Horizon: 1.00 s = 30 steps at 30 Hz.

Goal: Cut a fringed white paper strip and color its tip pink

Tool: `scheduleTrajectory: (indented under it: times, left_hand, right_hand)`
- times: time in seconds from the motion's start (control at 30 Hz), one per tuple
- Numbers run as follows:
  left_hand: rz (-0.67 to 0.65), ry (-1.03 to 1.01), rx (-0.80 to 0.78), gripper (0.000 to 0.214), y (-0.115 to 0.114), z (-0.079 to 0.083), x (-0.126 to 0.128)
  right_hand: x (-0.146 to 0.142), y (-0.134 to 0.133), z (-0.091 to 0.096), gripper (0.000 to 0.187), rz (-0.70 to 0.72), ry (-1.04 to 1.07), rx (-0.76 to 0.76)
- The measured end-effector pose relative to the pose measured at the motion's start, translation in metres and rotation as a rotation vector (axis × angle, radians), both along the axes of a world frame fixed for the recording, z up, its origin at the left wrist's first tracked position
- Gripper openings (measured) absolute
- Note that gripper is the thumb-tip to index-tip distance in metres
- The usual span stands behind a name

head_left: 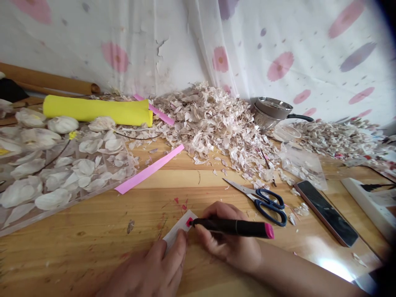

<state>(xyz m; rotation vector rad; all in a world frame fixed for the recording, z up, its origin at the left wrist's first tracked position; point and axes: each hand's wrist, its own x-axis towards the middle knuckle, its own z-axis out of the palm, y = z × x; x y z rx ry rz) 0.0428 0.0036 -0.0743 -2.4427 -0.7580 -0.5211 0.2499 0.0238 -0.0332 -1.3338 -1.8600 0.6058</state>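
My right hand [232,243] is closed around a black marker [235,227] with a pink end. Its tip touches a pink coloured patch at the far end of a narrow white paper strip [179,227]. My left hand [157,264] presses the strip against the wooden table, fingers bent and close together over its near part, which is hidden. Small red and pink stains mark the wood just beyond the strip. To the right of my right hand lie scissors [262,200] with dark blue handles, their blades pointing away to the left.
A heap of dry pale petals [210,119] rises by the curtain, with metal pans [272,113] beside it. At left are a yellow roll [99,110], a pink strip [151,169] and a clear tray [77,200] of white petals. A phone [328,212] and power strip [371,206] lie right.
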Motion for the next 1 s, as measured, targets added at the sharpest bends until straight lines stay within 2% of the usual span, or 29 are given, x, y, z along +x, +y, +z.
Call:
scheduleTrajectory:
  times: [0.17,0.27,0.4,0.5,0.63,0.77,0.9,1.0]
  left_hand:
    - [0.031,0.047,-0.040,0.026,0.000,0.005,0.001]
    - [0.025,0.051,-0.062,0.028,0.001,0.007,0.001]
    - [0.006,-0.010,-0.044,0.029,0.002,0.004,0.003]
    - [0.017,-0.046,-0.035,0.028,0.002,0.003,0.004]
    - [0.020,-0.009,-0.021,0.027,0.002,0.006,0.005]
    - [0.036,0.018,-0.035,0.028,0.001,0.011,0.004]
    - [0.032,0.030,-0.061,0.027,0.000,0.012,0.005]
    - [0.033,0.073,-0.122,0.030,0.000,0.013,0.005]
  right_hand:
    - [0.000,0.000,0.000,0.013,-0.059,0.014,-0.005]
    - [0.000,-0.001,0.000,0.011,0.000,-0.017,0.010]
    - [0.000,0.000,0.000,0.013,-0.041,-0.040,0.001]
    - [0.000,0.000,-0.002,0.010,0.022,-0.035,-0.002]
    - [0.000,0.001,-0.002,0.013,-0.030,-0.021,-0.022]
    - [0.000,0.001,-0.001,0.010,0.023,-0.038,-0.012]
    - [0.000,-0.001,-0.001,0.012,-0.032,-0.052,-0.011]
    - [-0.001,-0.001,-0.002,0.010,0.014,-0.057,0.012]
